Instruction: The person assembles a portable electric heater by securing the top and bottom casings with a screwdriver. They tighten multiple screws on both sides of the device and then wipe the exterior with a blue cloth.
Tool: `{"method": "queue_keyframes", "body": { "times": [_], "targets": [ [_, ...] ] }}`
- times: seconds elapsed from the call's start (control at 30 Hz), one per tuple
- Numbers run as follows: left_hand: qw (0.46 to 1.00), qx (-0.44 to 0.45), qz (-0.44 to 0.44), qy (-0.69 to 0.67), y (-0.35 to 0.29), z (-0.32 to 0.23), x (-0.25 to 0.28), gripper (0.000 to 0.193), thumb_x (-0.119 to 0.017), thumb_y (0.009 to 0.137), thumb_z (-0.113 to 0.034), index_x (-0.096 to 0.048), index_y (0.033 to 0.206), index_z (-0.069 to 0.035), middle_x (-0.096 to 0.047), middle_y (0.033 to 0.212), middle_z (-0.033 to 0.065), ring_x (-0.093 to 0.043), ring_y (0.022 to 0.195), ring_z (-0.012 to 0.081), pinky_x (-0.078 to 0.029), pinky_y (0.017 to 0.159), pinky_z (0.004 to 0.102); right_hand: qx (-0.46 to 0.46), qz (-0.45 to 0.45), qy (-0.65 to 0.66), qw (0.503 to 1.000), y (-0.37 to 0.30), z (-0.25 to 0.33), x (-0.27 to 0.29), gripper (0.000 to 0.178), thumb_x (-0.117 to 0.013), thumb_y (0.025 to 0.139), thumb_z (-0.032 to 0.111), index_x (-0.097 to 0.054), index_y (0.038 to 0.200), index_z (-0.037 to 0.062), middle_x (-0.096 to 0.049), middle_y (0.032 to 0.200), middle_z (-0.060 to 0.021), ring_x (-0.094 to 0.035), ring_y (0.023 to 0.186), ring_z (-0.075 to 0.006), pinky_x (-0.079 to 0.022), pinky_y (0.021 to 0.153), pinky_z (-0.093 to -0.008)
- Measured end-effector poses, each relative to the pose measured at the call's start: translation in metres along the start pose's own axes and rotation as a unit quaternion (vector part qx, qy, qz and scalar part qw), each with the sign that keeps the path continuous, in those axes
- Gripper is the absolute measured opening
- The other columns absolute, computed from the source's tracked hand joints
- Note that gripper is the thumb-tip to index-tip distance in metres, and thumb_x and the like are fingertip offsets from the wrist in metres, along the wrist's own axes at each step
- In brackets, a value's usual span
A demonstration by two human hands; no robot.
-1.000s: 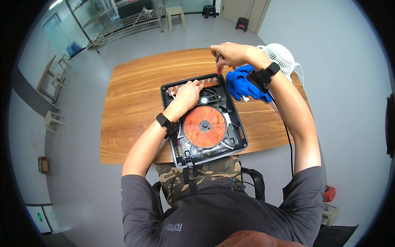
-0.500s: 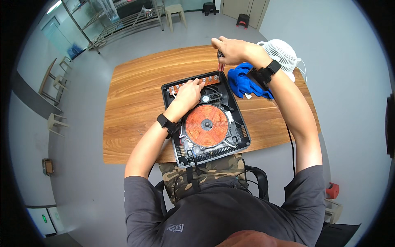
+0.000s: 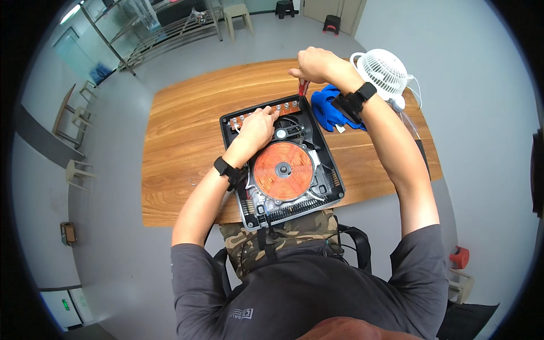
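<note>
An opened induction cooker (image 3: 328,144) lies on the wooden table, its round copper coil (image 3: 283,171) and inner parts bared. Along its far edge runs a narrow orange-brown circuit board (image 3: 287,107) with several small round parts. My right hand (image 3: 315,63) is closed around the handle of a red screwdriver (image 3: 303,88), held upright over the board's right end near the far right corner; its tip is too small to make out. My left hand (image 3: 259,128) rests on the board's middle with fingers partly bent, hiding some of it.
Right of the cooker lies a crumpled blue cloth (image 3: 324,107). Behind it stands a white fan (image 3: 383,72) with a cable. The wooden table (image 3: 187,141) reaches out to the left. A metal rack (image 3: 164,39) and a stool (image 3: 238,20) stand farther back.
My right hand has turned a little around the screwdriver, its fingers now curled in closer. My left hand stays on the board. The whole view has shifted slightly.
</note>
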State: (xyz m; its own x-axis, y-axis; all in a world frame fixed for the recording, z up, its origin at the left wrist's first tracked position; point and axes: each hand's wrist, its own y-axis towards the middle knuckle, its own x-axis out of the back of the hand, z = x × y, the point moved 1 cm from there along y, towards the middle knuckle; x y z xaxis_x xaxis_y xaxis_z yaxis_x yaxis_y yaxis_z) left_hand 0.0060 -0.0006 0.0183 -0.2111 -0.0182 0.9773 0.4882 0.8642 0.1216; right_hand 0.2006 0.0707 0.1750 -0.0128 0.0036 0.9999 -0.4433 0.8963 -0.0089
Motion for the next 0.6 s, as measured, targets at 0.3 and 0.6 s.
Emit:
{"method": "queue_keyframes", "body": {
  "times": [0.3, 0.6],
  "targets": [
    [0.999, -0.027, 0.015, -0.02, 0.01, 0.009, 0.011, 0.042, -0.071, 0.089, -0.019, -0.068, 0.128, -0.007, -0.068, 0.122, 0.0172, -0.066, 0.114, 0.0374, -0.054, 0.098, 0.047, 0.051, -0.016, -0.022, 0.998, -0.001, -0.014, -0.011, 0.043, -0.073, 0.088, 0.041, -0.076, 0.083, -0.0019, -0.072, 0.08, -0.0249, -0.073, 0.083, -0.0404, -0.06, 0.076, -0.047],
    [0.985, -0.089, -0.026, -0.148, -0.017, 0.053, 0.027, 0.029, -0.068, 0.091, -0.012, -0.073, 0.117, -0.002, -0.071, 0.112, 0.0195, -0.069, 0.104, 0.0362, -0.055, 0.092, 0.0432, 0.065, -0.061, -0.049, 0.995, 0.003, -0.007, -0.015, 0.041, -0.073, 0.086, 0.039, -0.074, 0.084, -0.0019, -0.073, 0.083, -0.0235, -0.072, 0.085, -0.0408, -0.059, 0.077, -0.0468]
  ]
}}
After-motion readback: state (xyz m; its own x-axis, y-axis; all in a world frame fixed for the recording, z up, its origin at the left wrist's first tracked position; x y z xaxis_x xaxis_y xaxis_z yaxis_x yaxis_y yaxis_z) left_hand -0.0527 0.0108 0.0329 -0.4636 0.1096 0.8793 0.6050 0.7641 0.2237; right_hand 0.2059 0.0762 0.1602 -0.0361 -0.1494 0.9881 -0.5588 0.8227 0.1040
